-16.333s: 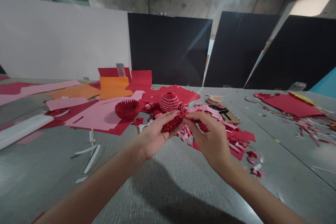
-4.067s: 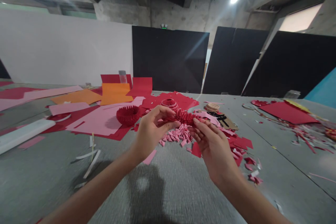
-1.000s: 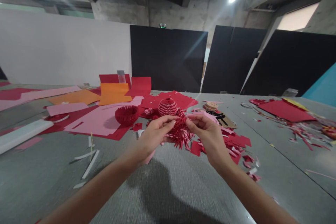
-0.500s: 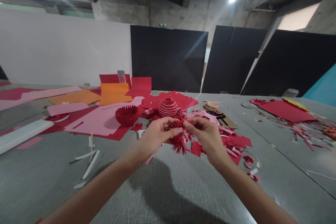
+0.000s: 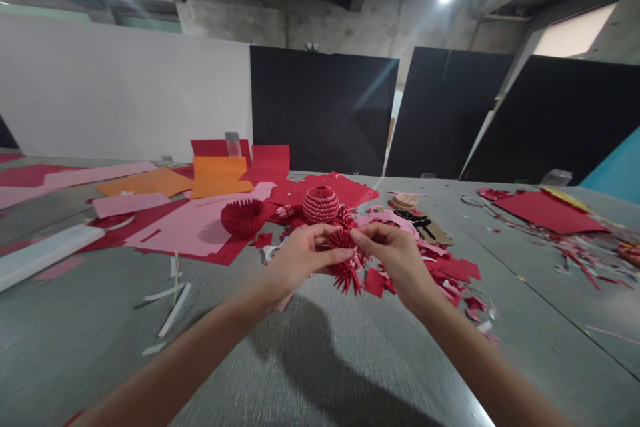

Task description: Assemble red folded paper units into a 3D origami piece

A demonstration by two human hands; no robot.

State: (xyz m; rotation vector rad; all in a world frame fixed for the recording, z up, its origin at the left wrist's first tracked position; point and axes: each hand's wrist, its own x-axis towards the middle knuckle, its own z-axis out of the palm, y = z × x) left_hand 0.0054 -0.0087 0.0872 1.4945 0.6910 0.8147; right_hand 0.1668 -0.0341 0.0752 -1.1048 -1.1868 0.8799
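Between my fingers is a red folded-paper piece [image 5: 340, 237] made of many pointed units. My left hand [image 5: 303, 257] grips it from the left, thumb in front and fingers behind. At its right edge, my right hand [image 5: 391, 255] pinches it between thumb and fingertips. Just below, a spiky red paper cluster [image 5: 347, 279] shows; whether it joins the held piece I cannot tell. Behind my hands sits a round red-and-pink folded-paper ball [image 5: 321, 204] with an opening on top. To the left stands a red folded-paper bowl [image 5: 243, 217] with a jagged rim.
Red scraps [image 5: 457, 269] lie right of my hands. Pink sheets [image 5: 180, 230] and an orange sheet [image 5: 220, 175] spread at left, near a long white block [image 5: 50, 255]. A twine coil [image 5: 403, 201] lies behind my right hand. Black panels [image 5: 325, 110] stand at the back.
My left thumb has slid slightly to the right along the red paper piece. Both hands keep their grip, and the view has shifted a little.
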